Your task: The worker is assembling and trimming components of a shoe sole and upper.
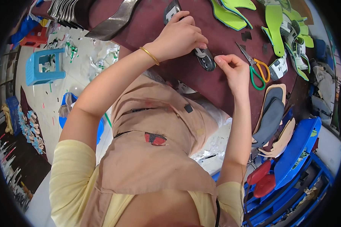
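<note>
A dark, sole-shaped shoe piece (205, 60) with a white label at its far end lies slantwise over the maroon tabletop (223, 89). My left hand (182, 37) is closed over its middle, hiding that part. Just beside the near, rounded end is my right hand (235, 71), thumb and forefinger pinched together. Whatever may be between those fingertips is too small to make out. Scissors (260, 72) with one green and one orange handle loop lie open to the right of my right hand.
Lime-green shoe pieces (273, 26) are piled at the far right, and dark curved strips (66, 13) at the far left. Grey insoles (269, 115) lie along the table's right side, above a blue plastic basket (297, 151). A light-blue stool (45, 68) stands on the scrap-littered floor.
</note>
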`<action>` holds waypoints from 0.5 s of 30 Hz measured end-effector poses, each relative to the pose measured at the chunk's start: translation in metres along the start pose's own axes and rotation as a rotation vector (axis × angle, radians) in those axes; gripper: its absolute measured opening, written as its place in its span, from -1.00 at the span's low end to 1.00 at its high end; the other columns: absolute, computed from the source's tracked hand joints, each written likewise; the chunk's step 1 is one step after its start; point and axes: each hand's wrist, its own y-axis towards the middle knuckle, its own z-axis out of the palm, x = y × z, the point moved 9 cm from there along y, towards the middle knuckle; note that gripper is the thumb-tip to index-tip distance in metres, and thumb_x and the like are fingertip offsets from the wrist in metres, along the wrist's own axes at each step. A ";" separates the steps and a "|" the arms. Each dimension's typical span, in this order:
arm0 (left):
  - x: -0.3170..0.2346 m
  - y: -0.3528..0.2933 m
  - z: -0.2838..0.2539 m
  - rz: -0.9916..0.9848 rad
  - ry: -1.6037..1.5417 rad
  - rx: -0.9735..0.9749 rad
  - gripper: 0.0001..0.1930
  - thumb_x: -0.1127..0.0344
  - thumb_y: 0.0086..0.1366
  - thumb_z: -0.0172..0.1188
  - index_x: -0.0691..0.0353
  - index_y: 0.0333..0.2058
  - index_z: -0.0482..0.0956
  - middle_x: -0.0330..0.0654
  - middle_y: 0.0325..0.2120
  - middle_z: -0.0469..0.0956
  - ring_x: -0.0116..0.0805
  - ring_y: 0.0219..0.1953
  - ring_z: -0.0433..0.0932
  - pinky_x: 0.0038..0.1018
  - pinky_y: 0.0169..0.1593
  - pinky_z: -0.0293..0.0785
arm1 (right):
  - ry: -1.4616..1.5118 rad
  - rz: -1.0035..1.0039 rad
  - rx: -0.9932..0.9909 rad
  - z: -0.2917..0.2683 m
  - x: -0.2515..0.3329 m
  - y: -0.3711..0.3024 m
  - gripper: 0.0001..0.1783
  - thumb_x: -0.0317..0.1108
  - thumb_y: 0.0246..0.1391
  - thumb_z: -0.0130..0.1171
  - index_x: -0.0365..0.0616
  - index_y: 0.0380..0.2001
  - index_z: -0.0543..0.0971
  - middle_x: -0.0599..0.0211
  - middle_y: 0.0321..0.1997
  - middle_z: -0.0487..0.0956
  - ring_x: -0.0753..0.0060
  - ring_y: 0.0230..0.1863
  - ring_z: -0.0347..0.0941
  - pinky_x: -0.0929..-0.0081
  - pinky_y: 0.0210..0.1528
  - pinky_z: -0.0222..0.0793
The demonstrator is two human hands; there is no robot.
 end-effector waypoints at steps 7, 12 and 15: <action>-0.001 0.005 0.001 -0.063 -0.010 0.034 -0.77 0.01 0.08 0.19 -0.09 -0.35 0.68 -0.44 -0.52 0.54 -0.40 -0.27 0.39 -0.24 0.25 0.01 | 0.044 -0.055 -0.232 0.003 -0.017 -0.023 -0.83 -0.39 -0.09 0.35 -0.26 -0.43 0.63 0.47 -0.56 0.52 0.74 -0.57 0.29 0.70 -0.50 0.23; -0.010 0.009 0.001 0.002 0.048 0.057 -0.76 -0.01 0.05 0.20 -0.09 -0.36 0.68 -0.43 -0.55 0.53 -0.39 -0.29 0.38 -0.22 0.18 0.07 | -0.180 -0.179 -0.329 0.005 0.006 -0.033 -0.83 -0.41 -0.13 0.35 -0.27 -0.47 0.59 0.30 -0.56 0.51 0.49 -0.59 0.38 0.53 -0.51 0.29; -0.011 0.023 0.013 0.061 0.054 0.251 -0.72 -0.05 -0.01 0.25 -0.03 -0.41 0.66 -0.36 -0.55 0.54 -0.35 -0.30 0.45 -0.22 0.07 0.18 | -0.307 -0.189 -0.317 0.008 0.018 -0.027 -0.79 -0.36 -0.13 0.32 -0.23 -0.50 0.51 0.26 -0.55 0.47 0.23 -0.54 0.42 0.35 -0.46 0.32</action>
